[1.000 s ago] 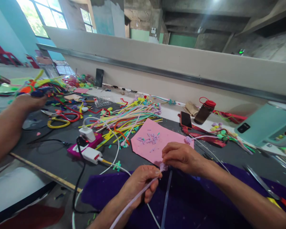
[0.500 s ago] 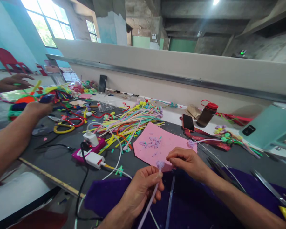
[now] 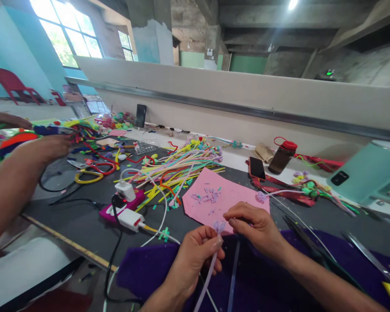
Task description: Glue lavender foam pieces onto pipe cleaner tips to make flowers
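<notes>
My left hand (image 3: 195, 260) pinches a pale lilac stem (image 3: 208, 277) just below its small curled flower head (image 3: 219, 226). Close to the right of that head is my right hand (image 3: 258, 227), thumb and fingers drawn together; whatever they hold, if anything, is too small to make out. Both hands are over dark purple cloth (image 3: 149, 264), by the near edge of a pink sheet (image 3: 237, 195). Short lilac and green snippets (image 3: 208, 195) lie on that sheet. A thin translucent stick (image 3: 234, 275) slants below my right hand.
Pipe-cleaner stems (image 3: 178, 167) are heaped behind. A magenta power strip (image 3: 134, 201) with cables lies left, near scissors (image 3: 89, 175). A phone (image 3: 256, 168) and bottle (image 3: 282, 157) stand back right. Another person's arm (image 3: 19, 173) reaches in at left.
My right hand has shifted slightly left, closer to the flower head. My left hand keeps its pinch on the stem. The other person's hands have moved at the far left.
</notes>
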A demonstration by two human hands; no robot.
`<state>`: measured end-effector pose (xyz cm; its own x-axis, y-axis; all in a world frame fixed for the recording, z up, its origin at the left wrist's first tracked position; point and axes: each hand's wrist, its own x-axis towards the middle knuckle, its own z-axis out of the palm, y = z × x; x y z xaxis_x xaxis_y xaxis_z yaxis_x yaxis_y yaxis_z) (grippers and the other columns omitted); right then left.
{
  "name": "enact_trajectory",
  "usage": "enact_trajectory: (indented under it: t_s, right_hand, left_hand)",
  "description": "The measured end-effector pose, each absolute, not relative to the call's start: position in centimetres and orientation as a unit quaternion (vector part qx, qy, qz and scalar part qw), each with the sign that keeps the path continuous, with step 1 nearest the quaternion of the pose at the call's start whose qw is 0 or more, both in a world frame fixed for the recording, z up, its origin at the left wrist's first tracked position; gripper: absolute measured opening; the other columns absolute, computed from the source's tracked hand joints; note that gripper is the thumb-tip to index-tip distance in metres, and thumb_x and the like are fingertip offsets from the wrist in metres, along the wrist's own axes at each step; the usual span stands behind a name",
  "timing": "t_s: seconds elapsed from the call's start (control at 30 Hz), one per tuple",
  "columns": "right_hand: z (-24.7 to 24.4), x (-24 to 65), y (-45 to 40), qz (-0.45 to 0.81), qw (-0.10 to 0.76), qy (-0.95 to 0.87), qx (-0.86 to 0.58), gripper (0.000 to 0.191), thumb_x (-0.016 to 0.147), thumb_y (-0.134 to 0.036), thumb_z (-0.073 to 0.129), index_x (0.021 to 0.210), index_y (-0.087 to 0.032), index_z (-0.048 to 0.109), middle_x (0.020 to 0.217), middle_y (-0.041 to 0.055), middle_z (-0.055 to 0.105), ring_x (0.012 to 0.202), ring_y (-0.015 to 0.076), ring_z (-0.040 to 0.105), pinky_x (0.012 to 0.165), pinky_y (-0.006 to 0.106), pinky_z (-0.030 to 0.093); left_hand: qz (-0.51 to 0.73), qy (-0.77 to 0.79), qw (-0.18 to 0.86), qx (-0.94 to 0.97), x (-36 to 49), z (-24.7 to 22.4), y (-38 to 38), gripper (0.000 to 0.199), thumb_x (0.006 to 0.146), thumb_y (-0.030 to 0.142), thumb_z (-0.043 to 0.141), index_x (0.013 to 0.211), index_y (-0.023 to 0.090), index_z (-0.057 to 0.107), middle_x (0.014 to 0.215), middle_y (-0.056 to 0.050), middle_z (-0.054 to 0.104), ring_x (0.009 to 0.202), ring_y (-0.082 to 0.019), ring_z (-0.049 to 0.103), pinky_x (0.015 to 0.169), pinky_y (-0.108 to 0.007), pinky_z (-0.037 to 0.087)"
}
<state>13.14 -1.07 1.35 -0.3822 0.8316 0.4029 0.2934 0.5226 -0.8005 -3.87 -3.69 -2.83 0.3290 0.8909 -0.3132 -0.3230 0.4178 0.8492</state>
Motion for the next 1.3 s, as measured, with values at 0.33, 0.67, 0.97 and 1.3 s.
enact_trajectory:
  t_s: [0.33,0.67,0.97,1.3]
  right_hand:
    - [1.31,12.82,-1.38,0.328,0.413,-0.767,-0.366,0.014,0.079,-0.015,0.057,0.089,-0.020,0.065,0.082,0.0033,0.062,0.073,0.0148,0.057,0.062,0.025,0.045]
    - [1.71,13.14,-1.37,0.341,0.378,-0.773,-0.378,0.013,0.076,-0.011,0.055,0.084,-0.019,0.062,0.086,0.0024,0.060,0.073,0.0132,0.055,0.060,0.023,0.043]
    - [1.37,13.26,-1.49,0.401,0.360,-0.719,-0.438,0.012,0.074,-0.016,0.057,0.085,-0.018,0.062,0.074,-0.0003,0.059,0.062,0.0115,0.051,0.058,0.023,0.040]
    - [1.44,13.10,-1.49,0.397,0.358,-0.713,-0.454,0.014,0.073,-0.015,0.057,0.086,-0.018,0.061,0.074,-0.0005,0.060,0.060,0.0107,0.051,0.056,0.023,0.039]
  left_hand:
    - [0.421,0.425,0.699,0.392,-3.74,-3.03,-3.82,0.021,0.068,0.030,0.066,0.068,0.016,0.051,0.049,0.002,0.062,0.035,-0.008,0.052,0.036,-0.017,0.039]
    - [0.414,0.453,0.648,0.451,-3.55,-3.24,-3.93,0.015,0.070,0.026,0.062,0.069,0.016,0.052,0.050,0.003,0.060,0.035,-0.008,0.051,0.038,-0.018,0.039]
    - [0.432,0.474,0.618,0.454,-3.46,-2.84,-4.07,0.011,0.070,0.023,0.062,0.068,0.016,0.054,0.050,0.003,0.060,0.036,-0.007,0.051,0.038,-0.018,0.037]
    - [0.445,0.392,0.741,0.314,-4.18,-3.08,-3.47,0.014,0.069,0.023,0.066,0.065,0.014,0.056,0.055,0.001,0.061,0.040,-0.004,0.049,0.038,-0.013,0.031]
